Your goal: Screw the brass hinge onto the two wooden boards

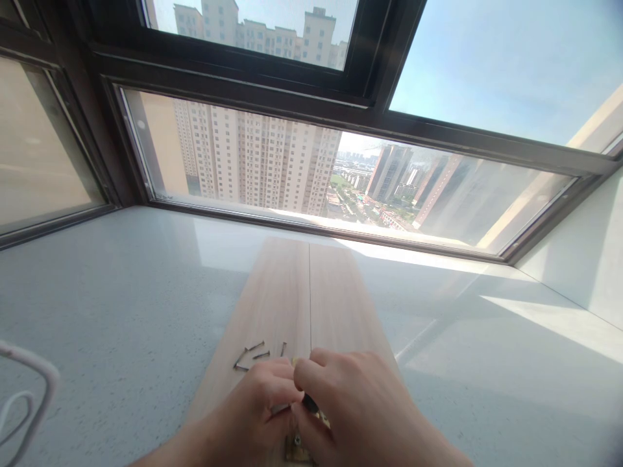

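Two pale wood boards [272, 298] lie side by side, a thin dark seam between them. At their near end a brass hinge [298, 454] straddles the seam, a screw head showing in it. My right hand [365, 402] is closed around a tool with a black and yellow handle [310, 403], which looks like a screwdriver; its tip is hidden. Fingers of my left hand [248, 402] are pinched together just beside it, over the hinge. A thin greyish sliver shows at those fingers, too covered to name. Several loose screws [261, 355] lie on the left board beyond my left hand.
The boards rest on a speckled white sill [146, 311]. A white cable [43, 370] curves in at the left edge. Dark-framed windows [341, 233] stand behind the boards, with tall buildings outside. A white wall [584, 240] rises at the right.
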Demonstrator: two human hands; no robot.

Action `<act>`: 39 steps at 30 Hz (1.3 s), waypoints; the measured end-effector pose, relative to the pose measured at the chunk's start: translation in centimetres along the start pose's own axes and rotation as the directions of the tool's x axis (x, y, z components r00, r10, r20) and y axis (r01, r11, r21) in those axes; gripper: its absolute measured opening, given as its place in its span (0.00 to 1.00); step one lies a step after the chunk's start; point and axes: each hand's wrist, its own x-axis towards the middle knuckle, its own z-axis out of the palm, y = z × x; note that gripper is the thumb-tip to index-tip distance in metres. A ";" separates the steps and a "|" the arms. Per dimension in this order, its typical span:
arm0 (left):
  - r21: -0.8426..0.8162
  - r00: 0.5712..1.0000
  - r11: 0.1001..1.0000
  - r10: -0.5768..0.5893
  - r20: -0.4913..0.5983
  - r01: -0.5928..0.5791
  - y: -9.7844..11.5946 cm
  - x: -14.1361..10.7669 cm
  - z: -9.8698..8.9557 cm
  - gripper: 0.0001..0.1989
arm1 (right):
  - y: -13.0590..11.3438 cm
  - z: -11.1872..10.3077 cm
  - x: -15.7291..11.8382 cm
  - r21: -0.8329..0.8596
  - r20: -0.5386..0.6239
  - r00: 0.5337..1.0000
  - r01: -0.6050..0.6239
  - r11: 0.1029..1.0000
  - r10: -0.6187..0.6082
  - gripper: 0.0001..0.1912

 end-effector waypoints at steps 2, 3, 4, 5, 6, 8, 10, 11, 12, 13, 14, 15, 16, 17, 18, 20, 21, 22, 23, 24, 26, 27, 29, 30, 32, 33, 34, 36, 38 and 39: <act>0.014 1.000 1.000 -0.013 0.004 0.013 0.0 -0.1 0.0 0.13 | 0.0 0.1 0.1 -0.003 -0.003 1.000 -0.003 1.000 0.003 0.05; 0.025 1.000 0.999 -0.025 -0.003 0.025 0.0 -0.1 0.0 0.13 | 0.0 0.1 0.1 -0.003 -0.006 1.000 -0.007 1.000 0.007 0.06; 0.037 0.999 0.999 -0.032 -0.011 0.032 0.0 -0.2 0.0 0.13 | 0.0 0.0 0.1 -0.006 -0.008 1.000 -0.015 1.000 0.015 0.07; 0.047 0.999 0.998 -0.034 -0.020 0.035 -0.1 -0.3 0.0 0.13 | 0.0 0.0 0.1 -0.011 -0.013 1.000 -0.028 1.000 0.028 0.08; 0.051 0.999 0.998 -0.034 -0.029 0.035 -0.2 -0.3 0.0 0.14 | -0.1 -0.1 0.1 -0.014 -0.017 0.999 -0.036 0.999 0.036 0.08; 0.041 0.999 0.999 -0.029 -0.032 0.031 -0.3 -0.4 0.1 0.14 | -0.1 -0.3 0.0 -0.002 -0.019 0.999 -0.040 0.999 0.040 0.08; 0.026 0.999 0.999 -0.034 -0.023 0.035 -0.3 -0.4 0.2 0.13 | -0.1 -0.3 -0.2 0.023 -0.022 0.999 -0.031 0.999 0.032 0.07; 0.027 0.999 0.999 -0.044 -0.016 0.044 -0.2 -0.3 0.2 0.12 | 0.0 -0.4 -0.2 0.030 -0.025 0.999 -0.022 0.999 0.023 0.06; 0.029 0.999 0.999 -0.039 -0.015 0.040 -0.2 -0.3 0.2 0.12 | 0.0 -0.3 -0.3 0.033 -0.029 1.000 -0.012 0.999 0.013 0.05; 0.031 0.999 0.999 -0.041 -0.005 0.041 -0.2 -0.3 0.2 0.11 | 0.0 -0.3 -0.3 0.033 -0.033 0.999 -0.004 0.999 0.005 0.05; 0.026 0.999 0.999 -0.038 0.003 0.038 -0.1 -0.3 0.2 0.10 | 0.0 -0.3 -0.3 0.034 -0.037 0.999 0.001 0.999 0.000 0.04; 0.014 0.999 0.999 -0.042 0.011 0.041 -0.1 -0.3 0.1 0.10 | -0.1 -0.2 -0.3 0.038 -0.041 0.999 0.001 0.999 0.001 0.04; 0.001 0.998 0.998 -0.055 0.021 0.055 0.0 -0.3 0.1 0.09 | -0.1 -0.2 -0.3 0.045 -0.045 0.999 -0.001 0.999 0.003 0.04; -0.014 0.997 0.998 -0.067 0.027 0.068 0.0 -0.3 0.1 0.09 | -0.2 -0.1 -0.2 0.052 -0.051 0.999 -0.008 0.999 0.010 0.05; -0.024 0.997 0.997 -0.078 0.030 0.078 0.0 -0.3 0.1 0.10 | -0.2 -0.1 -0.1 0.056 -0.056 0.998 -0.018 0.998 0.021 0.07; -0.026 0.996 0.996 -0.081 0.022 0.081 0.1 -0.3 0.0 0.11 | -0.3 0.0 0.0 0.055 -0.065 0.997 -0.035 0.998 0.039 0.09; -0.025 0.998 0.997 -0.066 0.017 0.067 0.1 -0.2 0.0 0.12 | -0.3 0.0 0.0 0.052 -0.066 0.997 -0.045 0.998 0.048 0.09; -0.030 0.999 0.999 -0.045 0.015 0.045 0.1 -0.2 0.0 0.12 | -0.2 -0.1 0.0 0.049 -0.065 0.996 -0.051 0.998 0.054 0.10; -0.038 0.999 0.999 -0.029 0.019 0.030 0.2 -0.1 0.0 0.11 | -0.2 -0.1 0.0 0.048 -0.062 0.996 -0.058 0.997 0.061 0.10; -0.046 0.999 0.999 -0.024 0.028 0.025 0.2 -0.1 0.0 0.11 | -0.2 -0.2 0.0 0.050 -0.056 0.996 -0.066 0.997 0.068 0.10; -0.051 0.998 0.998 -0.031 0.046 0.034 0.3 0.0 0.1 0.11 | -0.2 -0.4 -0.1 0.065 -0.042 0.997 -0.067 0.996 0.070 0.09; -0.045 0.998 0.998 -0.042 0.043 0.044 0.3 0.0 0.1 0.10 | -0.1 -0.5 -0.2 0.072 -0.037 0.997 -0.058 0.996 0.060 0.08; -0.028 0.998 0.998 -0.049 0.032 0.050 0.3 -0.1 0.1 0.10 | 0.0 -0.6 -0.2 0.077 -0.029 0.999 -0.029 0.997 0.031 0.06; -0.026 0.999 0.999 -0.043 0.032 0.044 0.2 -0.2 0.1 0.09 | 0.0 -0.5 -0.2 0.075 -0.028 1.000 -0.011 0.997 0.013 0.05; -0.019 0.998 0.998 -0.054 0.040 0.054 0.2 -0.3 0.1 0.08 | 0.0 -0.4 -0.1 0.068 -0.033 0.999 0.002 0.998 0.000 0.05; -0.011 0.997 0.998 -0.066 0.041 0.066 0.1 -0.4 0.1 0.07 | 0.0 -0.3 0.0 0.067 -0.039 0.999 -0.002 0.998 0.005 0.06; -0.001 0.997 0.997 -0.073 0.039 0.073 0.1 -0.4 0.0 0.06 | 0.0 -0.1 0.0 0.068 -0.045 0.999 -0.011 0.998 0.014 0.07; 0.013 0.997 0.998 -0.067 0.025 0.066 0.0 -0.4 0.0 0.07 | -0.1 0.1 0.2 0.065 -0.056 0.998 -0.030 0.997 0.034 0.09; 0.008 0.999 1.000 -0.029 0.017 0.029 -0.1 -0.3 0.0 0.10 | -0.2 0.2 0.2 0.057 -0.061 0.997 -0.048 0.997 0.052 0.10; 0.000 1.000 1.000 -0.017 0.019 0.017 -0.2 -0.3 0.0 0.12 | -0.2 0.1 0.2 0.054 -0.061 0.996 -0.055 0.997 0.058 0.11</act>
